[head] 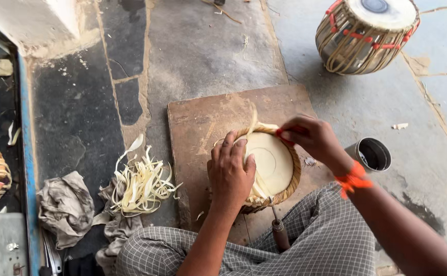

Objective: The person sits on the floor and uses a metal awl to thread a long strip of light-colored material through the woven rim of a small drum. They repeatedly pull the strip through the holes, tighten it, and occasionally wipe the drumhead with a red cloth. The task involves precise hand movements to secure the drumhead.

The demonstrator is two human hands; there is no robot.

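A round drum head (270,162) of pale hide with a braided tan rim lies on a brown wooden board (203,120) on the stone floor. My left hand (229,173) presses flat on its left side, fingers spread over the rim. My right hand (311,138) is at the rim's upper right, fingers pinched on a small red-handled tool (285,133). A loose pale hide strip sticks up from the top of the rim. An orange thread is tied around my right wrist.
A finished drum (367,33) with red-tipped lacing stands at the back right. A metal cup (372,155) sits right of the board. Pale hide trimmings (140,185) and grey rags (67,207) lie left. A wooden-handled awl (278,231) rests by my knee.
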